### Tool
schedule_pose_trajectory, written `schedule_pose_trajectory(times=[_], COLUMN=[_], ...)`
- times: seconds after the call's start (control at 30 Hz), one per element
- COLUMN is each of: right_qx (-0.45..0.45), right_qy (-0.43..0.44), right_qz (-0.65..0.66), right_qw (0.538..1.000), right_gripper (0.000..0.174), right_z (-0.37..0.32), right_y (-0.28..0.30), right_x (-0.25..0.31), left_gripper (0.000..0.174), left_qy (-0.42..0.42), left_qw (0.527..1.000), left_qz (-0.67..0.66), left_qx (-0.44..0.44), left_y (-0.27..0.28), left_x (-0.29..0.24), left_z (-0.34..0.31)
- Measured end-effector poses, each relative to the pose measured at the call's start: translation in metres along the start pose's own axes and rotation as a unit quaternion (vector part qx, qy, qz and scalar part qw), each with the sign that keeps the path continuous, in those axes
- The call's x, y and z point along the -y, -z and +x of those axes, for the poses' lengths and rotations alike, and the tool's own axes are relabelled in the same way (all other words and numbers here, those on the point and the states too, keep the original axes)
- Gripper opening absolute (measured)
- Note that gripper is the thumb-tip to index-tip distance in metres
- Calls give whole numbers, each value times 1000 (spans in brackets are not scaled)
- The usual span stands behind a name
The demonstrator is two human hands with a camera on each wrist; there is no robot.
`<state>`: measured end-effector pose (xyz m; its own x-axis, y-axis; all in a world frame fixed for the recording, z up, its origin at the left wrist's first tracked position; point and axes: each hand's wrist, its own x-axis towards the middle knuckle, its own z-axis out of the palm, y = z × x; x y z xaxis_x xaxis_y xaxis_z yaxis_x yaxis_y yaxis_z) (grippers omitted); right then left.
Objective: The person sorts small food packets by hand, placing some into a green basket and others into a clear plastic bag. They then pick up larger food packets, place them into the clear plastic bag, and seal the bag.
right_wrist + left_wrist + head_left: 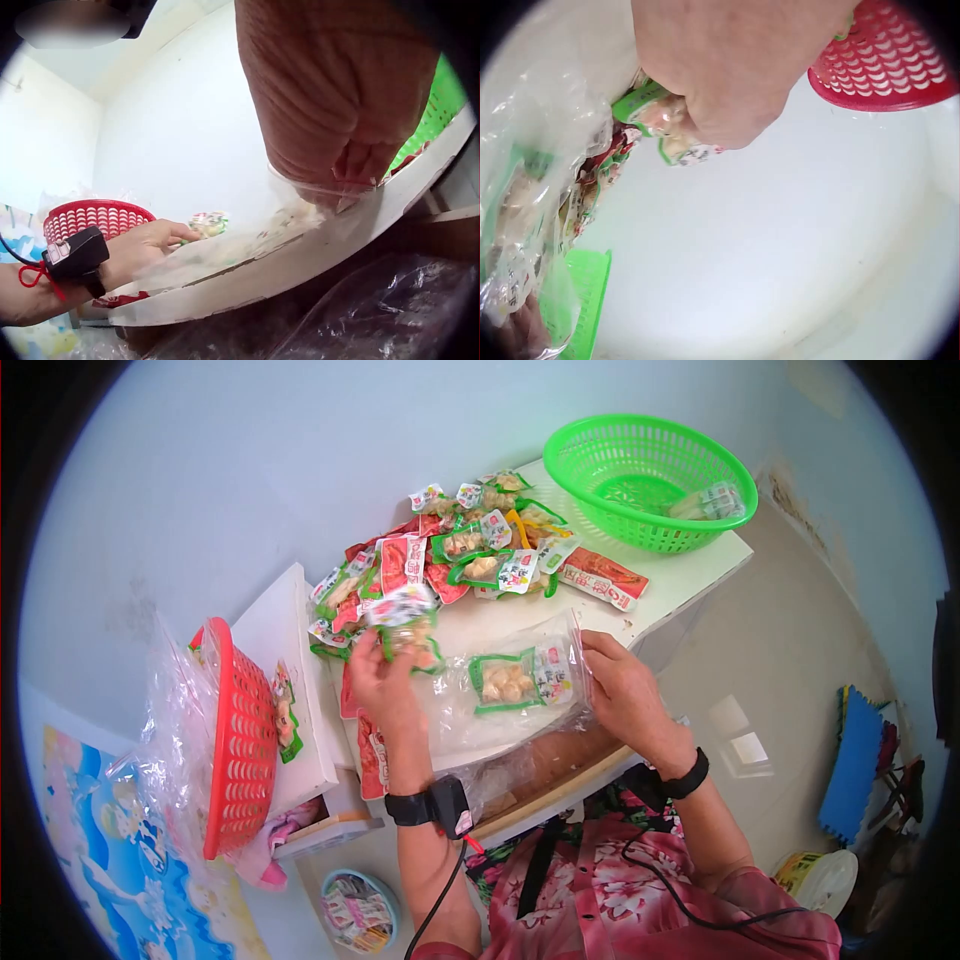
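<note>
In the head view the left hand (pixel 385 685) grips a small green-edged snack packet (pixel 405 622), blurred, above the table's left part. The right hand (pixel 625 690) pinches the rim of a clear plastic bag (pixel 450 705) at its right end. Inside that bag lies one green-edged packet (pixel 507 680). The left wrist view shows the left hand (pixel 720 67) with its fingers round the packet (pixel 660 116). From the right wrist, the right hand (pixel 337 97) is seen holding the bag's edge (pixel 292 206).
A heap of green and red packets (pixel 465 545) lies along the wall. A green basket (pixel 650 535) with a packet in it stands at the back right. To the left is a red basket (pixel 240 745) with clear bags. A blue-rimmed bin (pixel 358 912) stands on the floor.
</note>
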<state>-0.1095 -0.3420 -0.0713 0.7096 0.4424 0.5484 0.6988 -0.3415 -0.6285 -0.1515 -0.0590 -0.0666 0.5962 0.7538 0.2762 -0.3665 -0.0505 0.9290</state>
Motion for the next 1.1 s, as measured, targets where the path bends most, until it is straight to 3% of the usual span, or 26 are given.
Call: schedule_pose_trajectory(times=[0.1,0.17,0.27,0.37,0.4,0.43,0.53,0.63,0.67,0.77,0.87,0.97,1.1], right_qx=[-34,-87,-166,-130,-78,-42,78,145,150,-1,-174,-268,-253], right_qy=[5,12,-202,-166,-135,-141,-171,-237,-239,-293,-316,-300,-309], right_qz=[38,58,244,413,452,450,380,343,325,320,352,328,328], right_qw=[999,994,934,886,878,881,906,897,903,901,864,855,856], right_gripper=[18,18,20,30,40,41,35,28,26,23,21,21,19], right_z=[-3,-5,-8,-4,-2,-4,-11,-21,-26,-40,-46,-42,-33], right_y=[-5,-7,13,43,52,57,72,87,89,86,89,87,64], right_x=[-13,-20,3,25,28,32,32,28,21,15,-6,-17,-19], left_gripper=[51,45,42,42,43,43,44,44,44,41,35,32,34], left_qy=[-113,-124,-122,-125,-141,-161,-97,-97,-85,-194,-209,-309,-317], left_qw=[990,991,991,973,957,936,916,896,896,907,920,866,830], left_qz=[0,0,7,15,43,68,51,72,71,163,262,343,408], left_qx=[-83,-41,59,193,251,307,386,428,429,336,203,194,208], left_y=[4,0,-16,-32,-35,-39,-53,-62,-65,-72,-76,-86,-107], left_x=[-19,-42,-64,-68,-67,-68,-73,-71,-69,-57,-50,-49,-40], left_z=[-1,-15,-50,-86,-92,-98,-114,-121,-124,-127,-129,-130,-141])
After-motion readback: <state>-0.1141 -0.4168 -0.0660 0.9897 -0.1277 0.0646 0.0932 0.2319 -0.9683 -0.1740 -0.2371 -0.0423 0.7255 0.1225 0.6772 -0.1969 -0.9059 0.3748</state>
